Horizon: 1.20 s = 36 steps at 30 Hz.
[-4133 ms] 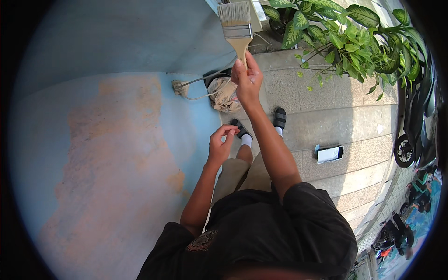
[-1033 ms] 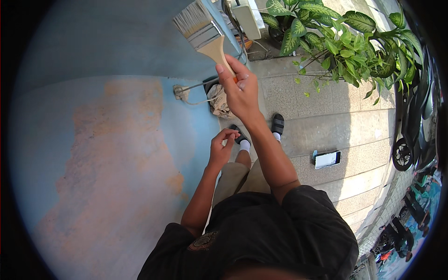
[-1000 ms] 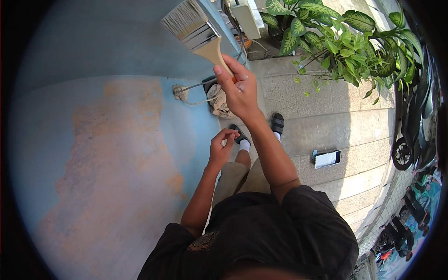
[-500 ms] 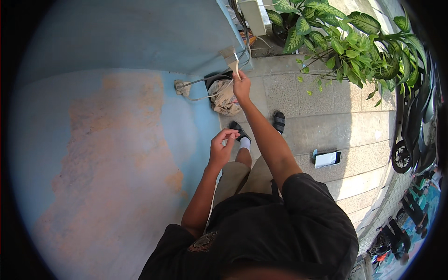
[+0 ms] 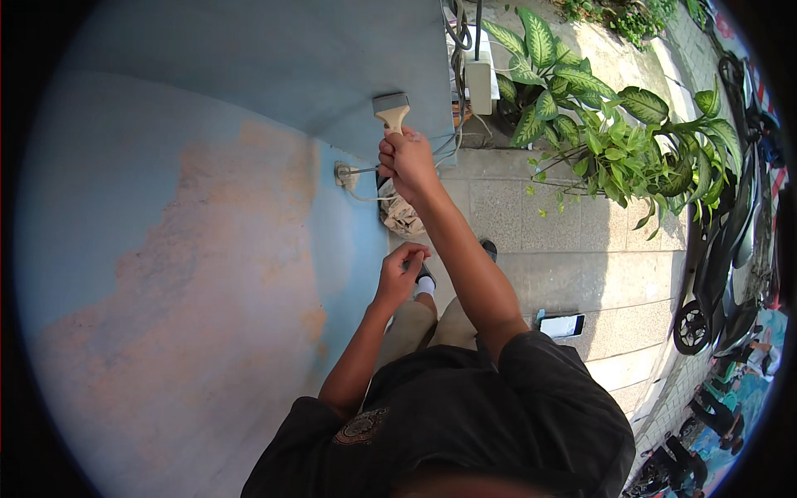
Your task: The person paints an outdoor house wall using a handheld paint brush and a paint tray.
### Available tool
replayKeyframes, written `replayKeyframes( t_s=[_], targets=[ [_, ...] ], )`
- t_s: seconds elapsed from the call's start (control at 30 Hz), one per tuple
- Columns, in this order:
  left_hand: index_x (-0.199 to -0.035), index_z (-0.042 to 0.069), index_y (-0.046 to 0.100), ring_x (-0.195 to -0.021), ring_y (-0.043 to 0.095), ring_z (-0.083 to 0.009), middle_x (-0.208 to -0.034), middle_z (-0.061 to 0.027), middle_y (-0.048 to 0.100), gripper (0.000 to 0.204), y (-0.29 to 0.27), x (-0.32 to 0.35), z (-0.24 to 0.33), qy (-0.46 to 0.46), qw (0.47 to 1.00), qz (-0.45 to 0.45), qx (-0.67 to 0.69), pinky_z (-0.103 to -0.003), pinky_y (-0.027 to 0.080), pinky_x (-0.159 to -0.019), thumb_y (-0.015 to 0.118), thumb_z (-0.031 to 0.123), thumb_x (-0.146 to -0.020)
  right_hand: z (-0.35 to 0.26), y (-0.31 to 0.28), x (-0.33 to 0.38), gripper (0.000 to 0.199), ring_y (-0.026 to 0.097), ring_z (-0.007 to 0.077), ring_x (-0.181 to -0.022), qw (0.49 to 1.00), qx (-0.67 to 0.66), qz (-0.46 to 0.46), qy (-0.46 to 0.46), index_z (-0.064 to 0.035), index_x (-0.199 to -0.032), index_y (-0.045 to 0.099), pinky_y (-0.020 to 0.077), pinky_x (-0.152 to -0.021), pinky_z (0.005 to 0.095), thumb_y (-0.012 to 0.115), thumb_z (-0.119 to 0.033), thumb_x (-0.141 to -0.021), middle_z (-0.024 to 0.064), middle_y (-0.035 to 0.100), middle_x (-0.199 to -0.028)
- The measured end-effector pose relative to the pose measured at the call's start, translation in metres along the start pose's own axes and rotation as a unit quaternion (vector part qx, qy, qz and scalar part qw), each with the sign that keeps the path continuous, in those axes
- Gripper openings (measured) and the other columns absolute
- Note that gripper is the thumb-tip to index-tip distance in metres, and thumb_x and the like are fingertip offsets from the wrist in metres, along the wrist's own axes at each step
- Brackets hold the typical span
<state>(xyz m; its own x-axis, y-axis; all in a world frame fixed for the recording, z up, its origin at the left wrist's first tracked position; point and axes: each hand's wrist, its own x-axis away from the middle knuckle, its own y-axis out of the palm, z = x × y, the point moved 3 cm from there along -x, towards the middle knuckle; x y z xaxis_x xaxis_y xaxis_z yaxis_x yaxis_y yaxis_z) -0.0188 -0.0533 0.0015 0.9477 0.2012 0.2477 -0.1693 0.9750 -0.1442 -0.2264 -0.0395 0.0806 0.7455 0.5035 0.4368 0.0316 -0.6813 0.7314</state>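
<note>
My right hand [image 5: 407,159] grips the cream handle of a wide flat paintbrush [image 5: 391,109] and reaches far forward. The brush's grey head is up against the blue-grey wall [image 5: 274,58], or very close to it; I cannot tell which. Nearer my body, my left hand [image 5: 403,272] hovers with thumb and fingers drawn together, and nothing shows in them. To its left stretches a light blue wall [image 5: 340,249] with a large pinkish, patchy area [image 5: 241,241].
A socket [image 5: 344,174] with cables sits low in the corner, beside a crumpled beige bundle [image 5: 404,217]. Leafy plants [image 5: 614,149] stand at the far right. A phone [image 5: 563,325] lies on the paving [image 5: 548,278]. Parked motorbikes [image 5: 714,299] line the right edge.
My right hand has moved the brush leftward from the wall's outer end onto its face, turning it. The view has shifted; my left hand stays near the same place, fingers still drawn together.
</note>
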Motion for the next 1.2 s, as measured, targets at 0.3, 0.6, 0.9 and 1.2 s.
replayKeyframes(
  t_s=[0.3,0.6,0.9,1.2],
  targets=[
    [-0.104,0.001,0.066,-0.087,0.064,-0.0141,-0.097,-0.0076,0.071,0.020,-0.005,-0.009,0.041,0.023,0.999,0.019,-0.039,-0.029,0.050,-0.081,0.056,0.017,-0.099,-0.092,0.110,0.100,0.031,0.035,0.0023,-0.057,0.927,0.203,-0.165,-0.268,-0.0012,-0.122,0.055,0.0302,-0.048,0.0219,0.054,-0.026,-0.103,-0.0057,0.044,-0.068],
    [-0.104,-0.001,0.065,-0.091,0.065,-0.0140,-0.096,-0.0078,0.070,0.015,-0.016,-0.015,0.053,0.051,0.998,0.029,-0.005,-0.029,0.050,-0.086,0.054,0.009,-0.098,-0.077,0.050,-0.007,0.029,0.031,0.0012,-0.053,0.924,0.115,-0.150,-0.334,-0.0034,-0.121,0.057,0.0251,-0.046,0.0199,0.055,-0.026,-0.103,-0.0073,0.040,-0.066],
    [-0.105,-0.001,0.065,-0.091,0.067,-0.0145,-0.099,-0.0084,0.071,0.017,-0.042,-0.005,0.075,0.076,0.994,0.075,0.020,-0.029,0.052,-0.083,0.056,0.012,-0.099,0.107,-0.128,-0.065,0.024,0.032,0.0047,-0.044,0.971,0.187,0.090,-0.121,-0.0096,-0.108,0.061,0.0247,-0.039,0.0238,0.055,-0.032,-0.102,-0.0054,0.038,-0.058],
    [-0.105,0.000,0.066,-0.087,0.067,-0.0137,-0.094,-0.0070,0.071,0.016,-0.064,-0.007,0.099,0.165,0.981,0.099,0.035,-0.029,0.052,-0.080,0.056,0.011,-0.099,0.024,-0.035,-0.029,0.010,0.030,0.0093,-0.049,0.990,0.058,0.095,0.089,-0.0074,-0.091,0.048,0.0285,-0.045,0.0271,0.044,-0.012,-0.099,-0.0015,0.039,-0.063]
  ],
)
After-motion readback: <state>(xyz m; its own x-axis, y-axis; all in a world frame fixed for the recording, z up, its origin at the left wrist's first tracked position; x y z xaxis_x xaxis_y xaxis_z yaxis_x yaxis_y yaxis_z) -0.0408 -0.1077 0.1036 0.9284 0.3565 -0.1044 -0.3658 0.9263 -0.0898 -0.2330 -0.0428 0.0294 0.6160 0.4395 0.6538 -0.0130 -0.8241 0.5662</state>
